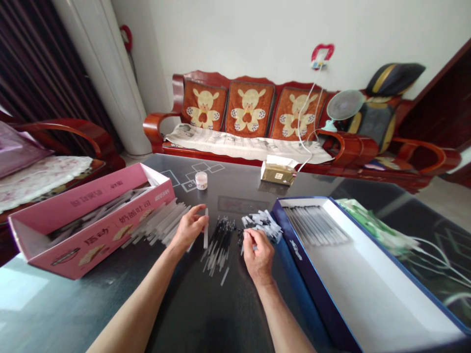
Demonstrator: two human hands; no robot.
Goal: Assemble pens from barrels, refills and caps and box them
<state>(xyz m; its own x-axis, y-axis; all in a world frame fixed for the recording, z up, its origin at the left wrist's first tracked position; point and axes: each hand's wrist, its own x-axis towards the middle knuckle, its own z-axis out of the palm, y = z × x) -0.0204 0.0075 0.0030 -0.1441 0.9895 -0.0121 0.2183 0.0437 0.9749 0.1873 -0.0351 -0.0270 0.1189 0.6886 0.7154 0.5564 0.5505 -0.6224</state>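
My left hand (190,226) is closed, thumb and fingers pinching a translucent pen barrel (206,235) that stands nearly upright in view. Beside it on the left lies a pile of similar clear barrels (162,223). Between my hands is a loose heap of thin black pen refills (220,242). My right hand (259,255) is closed with its fingertips pinched together, at the near edge of a pile of whitish pen caps (263,220). What those fingertips hold, if anything, is hidden.
A pink box (121,233) with more tubes stands at the left. To the right, a blue-rimmed box (312,284) holds a row of pens (316,225). Farther back are a small round jar (201,180) and a tissue box (278,173). A green-white plastic bag (379,225) lies far right.
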